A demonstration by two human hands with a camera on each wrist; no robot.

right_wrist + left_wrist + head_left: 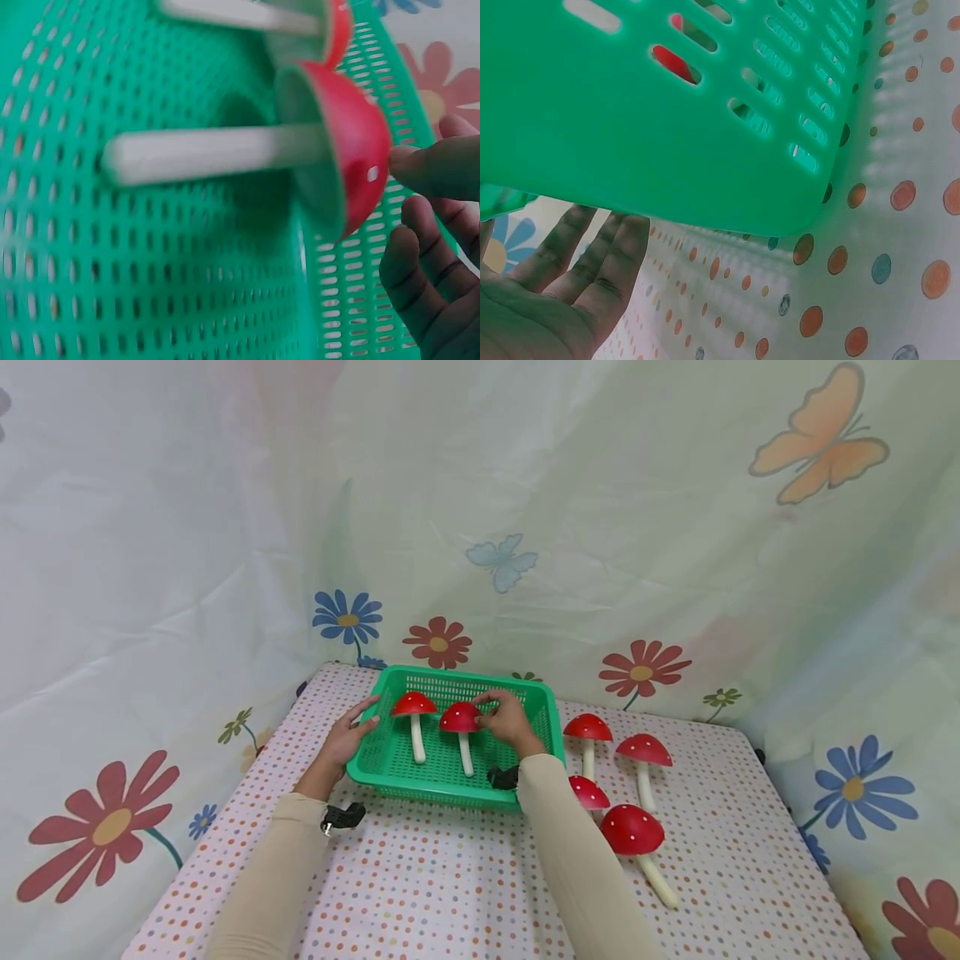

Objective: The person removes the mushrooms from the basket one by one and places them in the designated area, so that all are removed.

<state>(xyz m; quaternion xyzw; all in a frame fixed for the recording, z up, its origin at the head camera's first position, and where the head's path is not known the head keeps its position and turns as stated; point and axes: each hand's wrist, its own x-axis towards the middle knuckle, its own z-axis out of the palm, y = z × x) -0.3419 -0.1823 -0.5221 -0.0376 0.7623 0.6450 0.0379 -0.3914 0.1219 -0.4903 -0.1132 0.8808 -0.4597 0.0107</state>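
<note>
A green plastic basket (450, 792) stands on the table with two red-capped, white-stemmed toy mushrooms lying in it. The left one (413, 703) lies apart from both hands. Beside the second toy mushroom (460, 717) is my right hand (506, 720); in the right wrist view its thumb (427, 166) touches or nearly touches the red cap (361, 146), while the other fingers are loosely bent away from it. My left hand (345, 742) rests at the basket's left side, its fingers extended along the outside of the wall (630, 150).
Right of the basket, several more toy mushrooms lie on the dotted tablecloth (420, 877), including one at the back (588, 727), one farther right (643, 749) and one in front (633, 831). A printed cloth backdrop (570, 577) surrounds the table.
</note>
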